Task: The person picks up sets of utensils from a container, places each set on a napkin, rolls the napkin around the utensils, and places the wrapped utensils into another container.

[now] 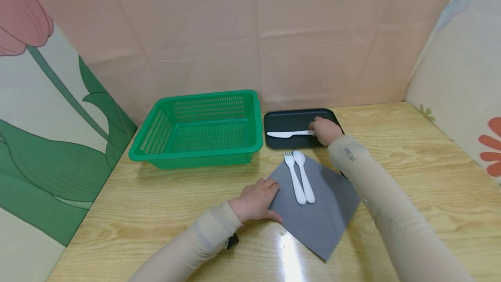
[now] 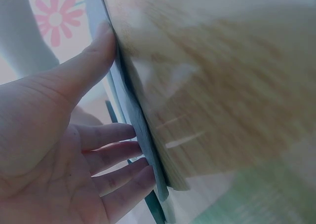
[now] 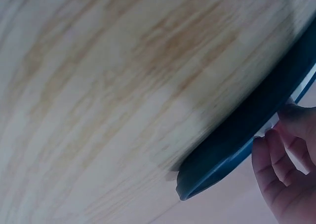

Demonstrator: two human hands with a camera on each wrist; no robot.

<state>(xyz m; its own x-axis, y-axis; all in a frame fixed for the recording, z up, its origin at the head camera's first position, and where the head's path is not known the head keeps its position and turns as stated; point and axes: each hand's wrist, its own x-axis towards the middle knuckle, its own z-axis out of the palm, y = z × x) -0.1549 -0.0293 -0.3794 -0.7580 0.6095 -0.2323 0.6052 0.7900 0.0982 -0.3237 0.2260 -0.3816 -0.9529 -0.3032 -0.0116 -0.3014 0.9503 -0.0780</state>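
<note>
A white plastic knife (image 1: 287, 134) lies across the black tray (image 1: 279, 142), its blade pointing left. My right hand (image 1: 326, 131) is over the tray's right side and pinches the knife's handle end between thumb and fingers; in the right wrist view that hand (image 3: 291, 160) appears just past the tray's rim (image 3: 237, 125). A grey napkin (image 1: 328, 216) is spread cornerwise in front of the tray. On it lie a white fork (image 1: 294, 177) and a white spoon (image 1: 305, 177), side by side. My left hand (image 1: 258, 199) rests at the napkin's left corner, fingers spread and relaxed.
A green plastic basket (image 1: 203, 158) with slotted walls stands left of the tray. The wooden table (image 1: 407, 164) meets a pink backdrop (image 1: 332, 55) behind and printed panels at both sides. Light glares on the table's front.
</note>
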